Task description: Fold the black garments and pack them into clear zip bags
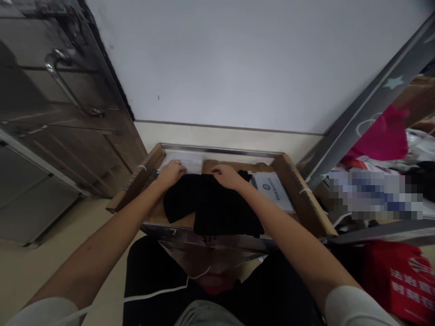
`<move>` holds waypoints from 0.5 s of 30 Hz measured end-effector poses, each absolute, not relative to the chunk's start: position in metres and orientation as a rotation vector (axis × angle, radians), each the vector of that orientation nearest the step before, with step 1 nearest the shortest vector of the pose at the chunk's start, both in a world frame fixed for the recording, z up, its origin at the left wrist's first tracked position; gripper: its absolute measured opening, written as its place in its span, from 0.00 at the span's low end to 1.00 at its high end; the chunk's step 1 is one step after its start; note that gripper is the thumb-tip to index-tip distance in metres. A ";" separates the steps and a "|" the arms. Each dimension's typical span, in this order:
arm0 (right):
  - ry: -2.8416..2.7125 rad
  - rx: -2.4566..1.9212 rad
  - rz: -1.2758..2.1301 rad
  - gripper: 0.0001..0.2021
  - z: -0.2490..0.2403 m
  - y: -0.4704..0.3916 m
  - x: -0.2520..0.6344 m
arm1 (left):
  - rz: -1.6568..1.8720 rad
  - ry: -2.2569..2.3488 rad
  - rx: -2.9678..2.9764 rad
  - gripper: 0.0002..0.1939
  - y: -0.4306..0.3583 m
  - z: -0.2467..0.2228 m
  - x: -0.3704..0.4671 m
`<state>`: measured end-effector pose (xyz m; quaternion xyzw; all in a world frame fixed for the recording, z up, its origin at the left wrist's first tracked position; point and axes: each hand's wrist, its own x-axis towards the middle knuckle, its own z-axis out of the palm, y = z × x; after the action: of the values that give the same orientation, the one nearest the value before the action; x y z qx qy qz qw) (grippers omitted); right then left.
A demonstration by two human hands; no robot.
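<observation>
A pair of black shorts point(227, 206) is spread over a shallow cardboard tray in front of me, its two legs pointing toward my body. At the upper left corner of the waist, my left hand point(172, 173) is closed with the fingertips on the cloth. My right hand point(226, 175) pinches the top edge farther right, its fingers curled downward. Beneath and behind the left hand lies a white flat packet point(188, 162). To the right of the shorts is a clear plastic bag point(272, 188) with printed lettering.
The cardboard tray point(309, 203) has raised sides with white ties. A white wall point(224, 63) rises behind it. At left stands a door with a metal handle point(68, 88). Cluttered shelves with a pink cloth point(384, 138) and a red bag point(401, 276) are at right. A white cable point(156, 293) crosses my lap.
</observation>
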<state>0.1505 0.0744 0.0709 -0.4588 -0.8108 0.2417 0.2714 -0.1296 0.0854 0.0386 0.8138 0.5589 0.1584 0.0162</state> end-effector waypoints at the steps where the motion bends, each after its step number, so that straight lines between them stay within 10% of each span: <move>1: -2.237 -1.262 0.623 0.10 0.069 0.082 0.139 | 0.474 1.767 2.526 0.17 0.085 0.037 -0.130; 15: -2.258 -1.453 0.730 0.14 0.040 0.118 0.092 | 0.572 1.938 2.201 0.13 0.075 0.035 -0.125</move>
<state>0.0915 0.1183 0.0395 -0.5138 -0.7984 0.2581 0.1788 -0.1249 0.0746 0.0349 0.7344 0.6468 0.1909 0.0766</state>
